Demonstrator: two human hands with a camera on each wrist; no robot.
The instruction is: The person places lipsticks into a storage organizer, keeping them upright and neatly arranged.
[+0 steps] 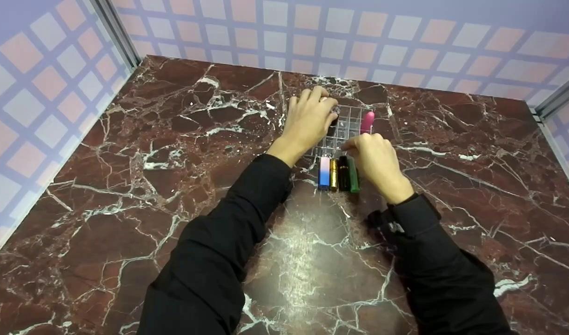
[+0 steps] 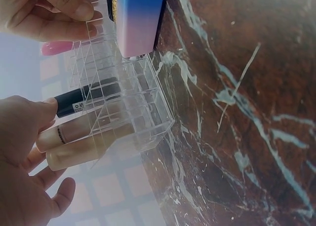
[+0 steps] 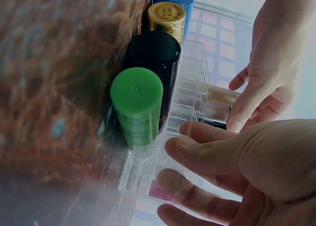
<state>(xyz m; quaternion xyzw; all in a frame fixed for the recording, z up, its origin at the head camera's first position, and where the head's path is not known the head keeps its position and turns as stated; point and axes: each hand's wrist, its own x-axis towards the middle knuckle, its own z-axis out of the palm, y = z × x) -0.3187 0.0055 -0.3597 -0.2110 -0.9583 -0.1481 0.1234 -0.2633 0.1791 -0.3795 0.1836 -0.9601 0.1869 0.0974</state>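
Observation:
A clear plastic organizer (image 1: 344, 122) with many compartments stands in front of me. My left hand (image 1: 310, 114) is at its far left, thumb and finger pinching the end of a black tube (image 2: 74, 102) that sits in a compartment. Two beige tubes (image 2: 74, 149) stand beside it, near my other left fingers. My right hand (image 1: 375, 156) is at the near right side; its thumb and forefinger pinch a clear wall of the organizer, other fingers loosely bent. A pink tube (image 1: 367, 122) rises from the right side.
Along the organizer's near side is a row: a blue-and-pink lipstick (image 1: 324, 173), a gold tube (image 1: 334, 174), a black tube (image 1: 344, 173) and a green tube (image 1: 353, 176). The marbled table (image 1: 126, 186) is bounded by patterned panels (image 1: 340, 42) behind and at the sides.

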